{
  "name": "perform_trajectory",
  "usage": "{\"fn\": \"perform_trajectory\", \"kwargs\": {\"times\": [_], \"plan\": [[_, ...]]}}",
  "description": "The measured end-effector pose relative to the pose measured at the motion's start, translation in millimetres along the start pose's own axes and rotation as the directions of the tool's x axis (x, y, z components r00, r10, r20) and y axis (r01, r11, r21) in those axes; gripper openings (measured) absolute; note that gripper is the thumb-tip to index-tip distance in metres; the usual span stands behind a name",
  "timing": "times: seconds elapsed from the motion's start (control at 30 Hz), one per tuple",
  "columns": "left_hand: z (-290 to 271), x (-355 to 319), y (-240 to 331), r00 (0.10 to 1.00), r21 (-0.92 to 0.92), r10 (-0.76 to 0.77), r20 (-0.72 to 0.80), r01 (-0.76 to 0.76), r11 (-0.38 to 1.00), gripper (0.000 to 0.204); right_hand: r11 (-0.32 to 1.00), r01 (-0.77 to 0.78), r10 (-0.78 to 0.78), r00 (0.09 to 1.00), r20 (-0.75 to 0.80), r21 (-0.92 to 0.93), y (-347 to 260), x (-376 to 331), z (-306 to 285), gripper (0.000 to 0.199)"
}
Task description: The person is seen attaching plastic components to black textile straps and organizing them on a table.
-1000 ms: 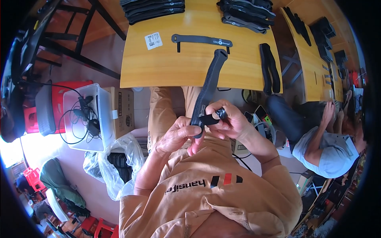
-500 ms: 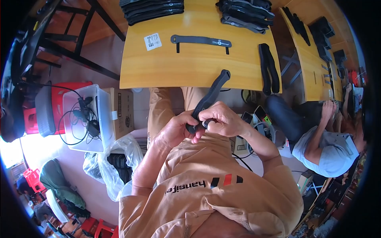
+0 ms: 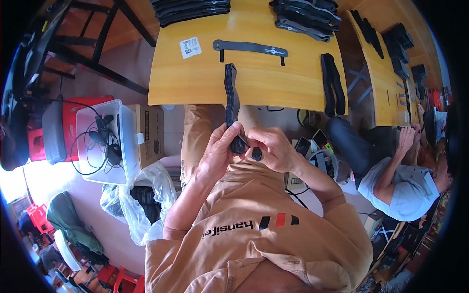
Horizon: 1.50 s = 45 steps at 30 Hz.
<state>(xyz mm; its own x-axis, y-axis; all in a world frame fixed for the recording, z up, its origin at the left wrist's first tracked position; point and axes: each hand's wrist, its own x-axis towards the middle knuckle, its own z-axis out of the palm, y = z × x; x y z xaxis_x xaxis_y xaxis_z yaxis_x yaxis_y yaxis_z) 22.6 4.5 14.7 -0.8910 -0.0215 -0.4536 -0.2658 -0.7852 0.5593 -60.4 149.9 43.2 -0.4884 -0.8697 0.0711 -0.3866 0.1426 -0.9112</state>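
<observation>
On the left of the wooden table [image 3: 195,78] a dark stack of straps [image 3: 188,7] already lies at the far edge, with a white label [image 3: 190,47] and one flat strap [image 3: 250,48] just beyond; judging by these piles, part of the work seems done, while the piece in hand looks unfinished. The left hand [image 3: 220,151] is clenched around the lower end of a long black strap [image 3: 231,97], whose upper end rests on the table edge. Just beside it, the right hand [image 3: 271,149] pinches the strap's small tab between thumb and fingers. Farther right lie a folded strap [image 3: 333,83] and another pile [image 3: 303,14].
</observation>
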Motion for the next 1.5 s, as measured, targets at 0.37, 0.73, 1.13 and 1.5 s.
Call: {"fn": "perform_trajectory", "kwargs": {"times": [0.37,0.73,1.13,1.5], "plan": [[-9.7,-7.7,1.0,0.99,0.149,-0.066,0.125,0.047,0.988,0.029,0.994,-0.058,0.055,0.998,0.034,0.095,0.9,1.5,-1.1,0.018],[-15.6,-21.8,-0.6,0.925,0.078,-0.206,0.318,0.191,0.979,0.033,0.731,-0.504,0.456,0.863,0.22,0.46,4.3,-8.1,-30.0,0.024],[-34.0,-12.3,7.2,0.747,0.271,-0.488,0.451,0.407,0.872,0.027,0.892,-0.289,0.089,0.866,0.491,0.348,-5.7,5.1,-55.0,0.017],[-18.6,-8.9,0.1,0.874,0.28,-0.352,0.335,0.265,0.923,0.013,0.879,-0.316,0.162,0.902,0.399,0.358,-10.7,6.9,-47.3,0.015]]}}
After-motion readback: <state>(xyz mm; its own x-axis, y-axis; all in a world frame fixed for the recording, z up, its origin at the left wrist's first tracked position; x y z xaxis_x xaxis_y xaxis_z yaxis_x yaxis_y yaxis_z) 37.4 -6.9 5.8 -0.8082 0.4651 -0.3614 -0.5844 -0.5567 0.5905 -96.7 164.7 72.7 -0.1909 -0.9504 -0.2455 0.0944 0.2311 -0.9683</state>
